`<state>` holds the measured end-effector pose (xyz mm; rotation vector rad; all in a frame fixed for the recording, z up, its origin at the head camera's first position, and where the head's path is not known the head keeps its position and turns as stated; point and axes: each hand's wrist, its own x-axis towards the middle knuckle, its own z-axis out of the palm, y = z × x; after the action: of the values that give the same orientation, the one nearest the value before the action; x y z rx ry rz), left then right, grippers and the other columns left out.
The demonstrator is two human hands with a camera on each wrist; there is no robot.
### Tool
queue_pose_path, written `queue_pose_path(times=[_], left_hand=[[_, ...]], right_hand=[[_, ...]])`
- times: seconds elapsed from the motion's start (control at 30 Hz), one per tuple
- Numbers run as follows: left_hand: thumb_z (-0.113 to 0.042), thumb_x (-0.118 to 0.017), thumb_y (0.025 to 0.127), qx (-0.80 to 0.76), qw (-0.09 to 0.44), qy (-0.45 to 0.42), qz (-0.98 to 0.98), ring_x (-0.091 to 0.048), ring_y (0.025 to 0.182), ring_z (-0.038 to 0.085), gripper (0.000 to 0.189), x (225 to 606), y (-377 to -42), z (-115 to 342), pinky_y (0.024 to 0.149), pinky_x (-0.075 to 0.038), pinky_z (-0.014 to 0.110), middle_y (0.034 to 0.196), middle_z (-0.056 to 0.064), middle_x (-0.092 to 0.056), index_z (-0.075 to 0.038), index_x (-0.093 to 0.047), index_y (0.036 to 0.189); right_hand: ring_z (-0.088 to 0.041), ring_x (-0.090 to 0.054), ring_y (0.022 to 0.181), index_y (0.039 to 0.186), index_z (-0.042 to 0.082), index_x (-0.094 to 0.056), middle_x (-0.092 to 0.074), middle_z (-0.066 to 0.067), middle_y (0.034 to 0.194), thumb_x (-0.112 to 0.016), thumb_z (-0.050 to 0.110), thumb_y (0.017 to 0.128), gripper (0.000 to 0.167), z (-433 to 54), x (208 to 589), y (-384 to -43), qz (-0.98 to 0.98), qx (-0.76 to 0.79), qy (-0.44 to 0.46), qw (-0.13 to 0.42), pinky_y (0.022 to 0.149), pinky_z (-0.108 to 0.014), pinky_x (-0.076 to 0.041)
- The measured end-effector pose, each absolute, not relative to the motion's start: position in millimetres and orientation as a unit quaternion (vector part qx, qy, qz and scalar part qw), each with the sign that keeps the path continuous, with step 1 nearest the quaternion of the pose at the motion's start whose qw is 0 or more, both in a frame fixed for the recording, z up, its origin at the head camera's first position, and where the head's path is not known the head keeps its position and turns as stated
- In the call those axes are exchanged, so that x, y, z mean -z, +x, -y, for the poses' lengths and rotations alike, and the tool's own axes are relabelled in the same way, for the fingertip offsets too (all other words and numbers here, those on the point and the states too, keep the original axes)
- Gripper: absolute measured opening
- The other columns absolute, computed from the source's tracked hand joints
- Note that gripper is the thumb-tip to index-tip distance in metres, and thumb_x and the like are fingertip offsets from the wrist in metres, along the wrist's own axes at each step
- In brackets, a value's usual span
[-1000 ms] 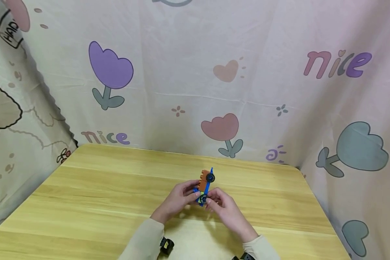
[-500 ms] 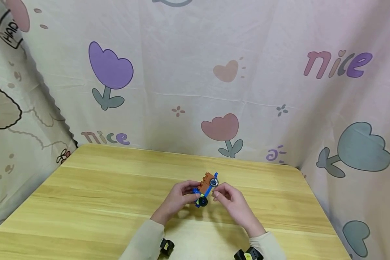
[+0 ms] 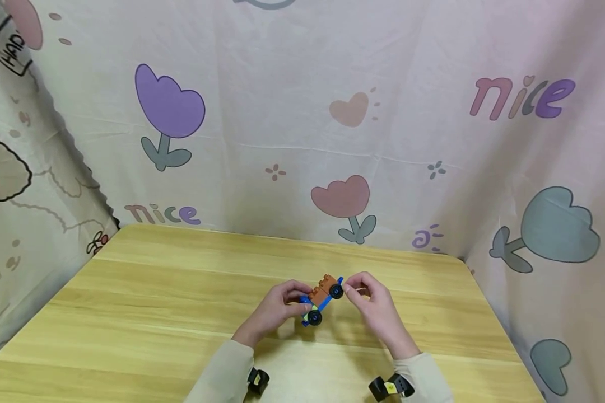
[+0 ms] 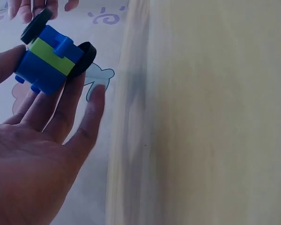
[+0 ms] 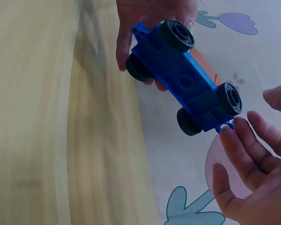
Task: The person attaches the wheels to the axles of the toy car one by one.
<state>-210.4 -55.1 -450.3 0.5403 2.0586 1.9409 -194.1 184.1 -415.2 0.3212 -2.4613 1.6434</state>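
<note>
A toy block car [image 3: 325, 294] with a blue chassis, black wheels and orange studded bricks is tilted above the table. My left hand [image 3: 274, 310] grips its near end, where blue and lime-green bricks [image 4: 51, 56] show in the left wrist view. In the right wrist view the blue underside [image 5: 187, 82] and the wheels face the camera. My right hand [image 3: 378, 308] is at the far end, by a wheel and the small blue end piece [image 5: 224, 125]. Its fingertips are at that piece, with the thumb apart from them; whether they touch it I cannot tell.
The light wooden table [image 3: 156, 296] stretches out below both hands. A printed curtain [image 3: 262, 112] hangs behind its back edge and along the sides. Black wrist straps [image 3: 390, 387] sit over the beige sleeves [image 3: 224, 372].
My right hand has moved from the near wheel, away and to the right, to the car's far end. The car has tipped rightward in my left hand, which stays in place.
</note>
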Motion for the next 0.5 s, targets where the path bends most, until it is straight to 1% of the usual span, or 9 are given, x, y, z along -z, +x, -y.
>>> queue_pose_path(times=[0.13, 0.27, 0.43, 0.5], left_hand=[[-0.013, -0.070, 0.092, -0.664, 0.131, 0.192, -0.710, -0.060, 0.103, 0.025, 0.035, 450.3, -211.5, 56.0, 0.084, -0.052, 0.034, 0.114, 0.011, -0.064, 0.000, -0.060, 0.123], [-0.014, -0.069, 0.093, -0.662, 0.130, 0.194, -0.712, -0.059, 0.105, 0.026, 0.035, 453.1, -212.8, 57.6, 0.083, -0.052, 0.035, 0.116, 0.012, -0.063, -0.002, -0.062, 0.124], [-0.018, -0.069, 0.092, -0.656, 0.127, 0.198, -0.717, -0.058, 0.105, 0.027, 0.034, 456.2, -213.7, 59.8, 0.082, -0.051, 0.036, 0.121, 0.011, -0.062, -0.006, -0.064, 0.124], [-0.019, -0.070, 0.092, -0.657, 0.129, 0.197, -0.716, -0.058, 0.105, 0.027, 0.035, 456.7, -213.9, 60.1, 0.082, -0.051, 0.036, 0.122, 0.011, -0.062, -0.006, -0.064, 0.124]], right_hand=[[-0.020, -0.058, 0.092, 0.098, 0.011, -0.067, -0.062, -0.002, 0.097, -0.069, 0.016, 0.094, 0.007, -183.9, 413.3, -197.2, 0.822, -0.549, 0.119, 0.091, 0.085, -0.041, -0.048], [-0.020, -0.057, 0.095, 0.099, 0.009, -0.066, -0.061, -0.003, 0.098, -0.069, 0.014, 0.093, 0.008, -184.3, 414.3, -199.8, 0.825, -0.544, 0.122, 0.091, 0.085, -0.040, -0.048], [-0.019, -0.057, 0.096, 0.104, 0.007, -0.065, -0.060, -0.003, 0.101, -0.070, 0.011, 0.092, 0.013, -184.2, 418.5, -201.9, 0.834, -0.533, 0.122, 0.072, 0.085, -0.041, -0.049], [-0.019, -0.058, 0.097, 0.107, 0.007, -0.065, -0.061, -0.002, 0.101, -0.070, 0.012, 0.092, 0.016, -183.6, 420.4, -202.0, 0.839, -0.527, 0.125, 0.059, 0.085, -0.040, -0.049]])
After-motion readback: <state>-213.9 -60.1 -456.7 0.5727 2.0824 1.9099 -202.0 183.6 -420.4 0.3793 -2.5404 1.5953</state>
